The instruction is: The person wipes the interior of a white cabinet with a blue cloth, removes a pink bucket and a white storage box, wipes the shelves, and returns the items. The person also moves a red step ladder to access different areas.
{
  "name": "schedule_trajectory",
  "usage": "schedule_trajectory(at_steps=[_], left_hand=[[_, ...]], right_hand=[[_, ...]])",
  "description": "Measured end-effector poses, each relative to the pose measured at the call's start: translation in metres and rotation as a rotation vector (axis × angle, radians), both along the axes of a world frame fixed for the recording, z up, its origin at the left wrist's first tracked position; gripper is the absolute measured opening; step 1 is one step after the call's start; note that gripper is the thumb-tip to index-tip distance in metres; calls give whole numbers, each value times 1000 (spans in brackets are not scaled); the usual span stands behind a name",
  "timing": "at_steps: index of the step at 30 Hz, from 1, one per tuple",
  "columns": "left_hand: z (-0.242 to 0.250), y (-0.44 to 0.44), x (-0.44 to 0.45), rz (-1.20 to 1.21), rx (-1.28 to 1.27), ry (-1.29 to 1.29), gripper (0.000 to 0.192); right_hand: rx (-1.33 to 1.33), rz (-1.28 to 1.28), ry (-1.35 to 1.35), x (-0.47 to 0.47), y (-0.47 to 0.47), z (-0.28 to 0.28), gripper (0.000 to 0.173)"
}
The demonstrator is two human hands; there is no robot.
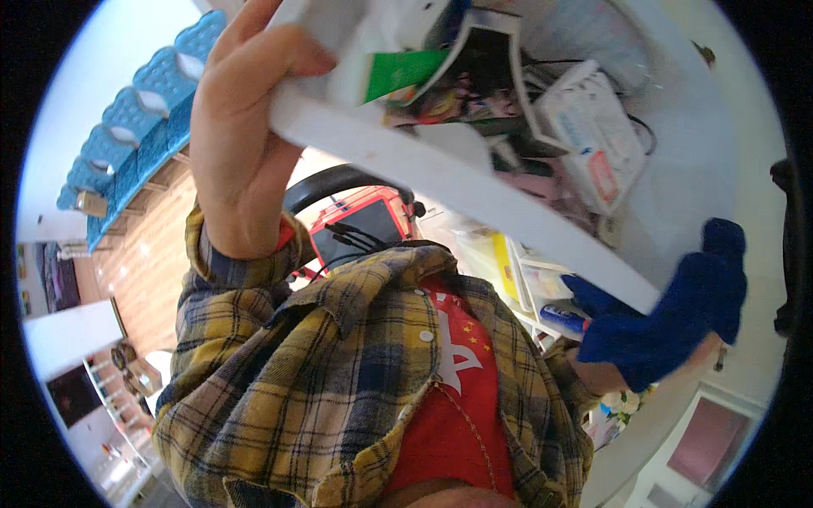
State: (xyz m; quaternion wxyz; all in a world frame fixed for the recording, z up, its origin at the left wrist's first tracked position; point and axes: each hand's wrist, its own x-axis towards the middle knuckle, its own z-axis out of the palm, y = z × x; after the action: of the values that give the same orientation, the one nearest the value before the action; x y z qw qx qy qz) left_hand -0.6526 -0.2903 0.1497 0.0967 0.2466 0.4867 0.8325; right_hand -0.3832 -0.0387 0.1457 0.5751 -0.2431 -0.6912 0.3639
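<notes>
A white plastic bin [457, 184], tilted and close to the camera, fills the upper right. My bare left hand [241, 120] grips its rim at the upper left, thumb on the inside. My right hand [667, 324], in what looks like a dark blue glove, holds the lower right end of the rim; part of its blue shows behind the edge. Inside lie a green card or packet [403, 73], a black piece with a white border [486, 63], a white box with a red mark [597, 140], dark cables and small mixed items, partly blurred.
Beyond the rim are a red-framed dark panel [362, 228] with black cables, a curved black bar [343, 181], a shelf with a yellow item [505, 263] and a blue cylindrical container [562, 316]. Blue tufted seating [146, 108] stands along the left over a wooden floor [149, 235].
</notes>
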Motion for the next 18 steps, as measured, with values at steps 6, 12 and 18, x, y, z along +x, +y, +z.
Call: schedule_trajectory(at_steps=[6, 12, 18], left_hand=[[-32, -76, 1, 311, -178, -34, 70], [-54, -113, 39, 550, -273, -175, 86], [-60, -154, 51, 626, -265, -221, 89]], right_hand=[[-157, 140, -105, -51, -20, -60, 41], [-222, 395, -151, -63, -18, -102, 50], [-224, 543, -173, -88, -52, -118, 57]])
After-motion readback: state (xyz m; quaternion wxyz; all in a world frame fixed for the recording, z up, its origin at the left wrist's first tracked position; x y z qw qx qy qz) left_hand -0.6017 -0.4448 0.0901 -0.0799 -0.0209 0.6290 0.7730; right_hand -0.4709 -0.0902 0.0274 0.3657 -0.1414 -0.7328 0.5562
